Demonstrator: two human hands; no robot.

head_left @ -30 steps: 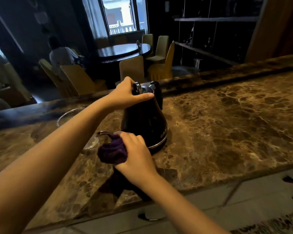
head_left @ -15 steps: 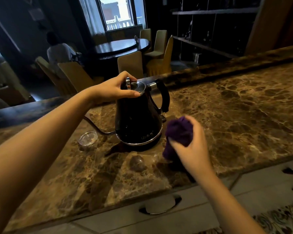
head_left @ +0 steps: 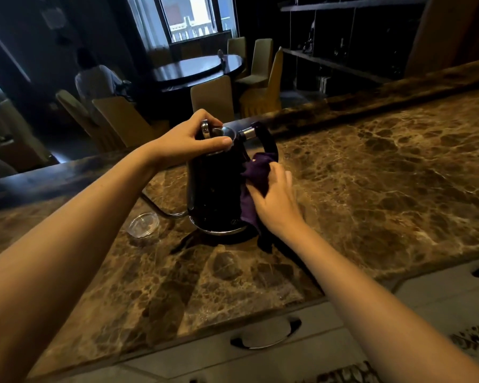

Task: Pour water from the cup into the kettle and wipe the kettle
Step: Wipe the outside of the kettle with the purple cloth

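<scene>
A black electric kettle [head_left: 213,194] with a chrome lid and base ring stands upright on the brown marble counter [head_left: 371,175]. My left hand [head_left: 188,139] grips its top around the lid. My right hand [head_left: 274,200] presses a purple cloth [head_left: 253,178] against the kettle's right side, just below the black handle [head_left: 268,139]. A small clear glass cup [head_left: 143,225] sits on the counter to the kettle's left, apart from both hands. The kettle's cord [head_left: 161,210] runs off to the left behind the cup.
Drawers with dark handles [head_left: 266,334] run under the counter's near edge. A raised ledge [head_left: 371,98] borders the counter's far side. Beyond it are a round table [head_left: 197,69], chairs and a person [head_left: 94,81] seated with their back to me.
My right hand has carried the purple cloth from the kettle's left front around to its right side and now presses it on the body. The left hand stays on the lid.
</scene>
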